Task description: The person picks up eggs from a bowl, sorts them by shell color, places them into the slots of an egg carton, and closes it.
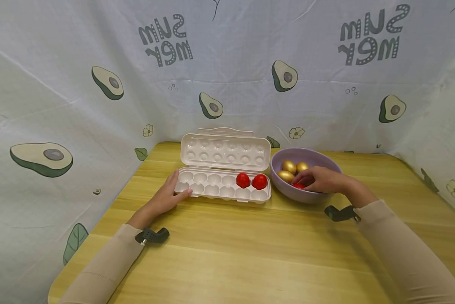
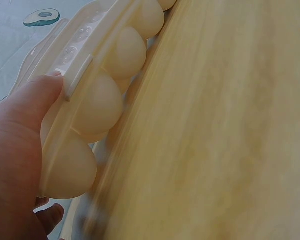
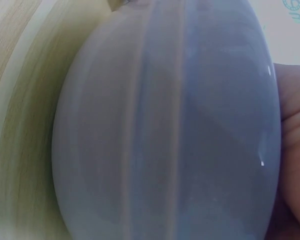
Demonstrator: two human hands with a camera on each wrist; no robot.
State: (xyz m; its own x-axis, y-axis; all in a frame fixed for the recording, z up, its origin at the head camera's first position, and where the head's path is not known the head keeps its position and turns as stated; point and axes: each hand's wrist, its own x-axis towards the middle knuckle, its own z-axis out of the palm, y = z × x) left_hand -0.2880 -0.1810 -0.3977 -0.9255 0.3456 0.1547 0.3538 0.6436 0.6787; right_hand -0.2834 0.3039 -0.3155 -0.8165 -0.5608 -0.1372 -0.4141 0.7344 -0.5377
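Avocado-print cloth (image 1: 246,101) hung behind the wooden table (image 1: 227,249), where an egg box (image 1: 219,179) and purple bowl (image 1: 297,195) stood, the left hand (image 1: 163,199) gripping the box. In the bowl, the right hand (image 1: 323,180) touched a red egg (image 1: 298,185), whether pinching I couldn't tell; picking seemed the step, a clear lift needed next.

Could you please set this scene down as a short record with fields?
Left hand: grips the left end of the egg carton, thumb on its near edge
Right hand: inside the purple bowl, fingers at a partly hidden red egg; how firmly held cannot be told
Carton: lid open, two rows of six cups
Carton contents: two red eggs, side by side at the right end of the far row
Bowl position: right of the carton
Other bowl contents: three visible gold eggs
Surface: wooden table
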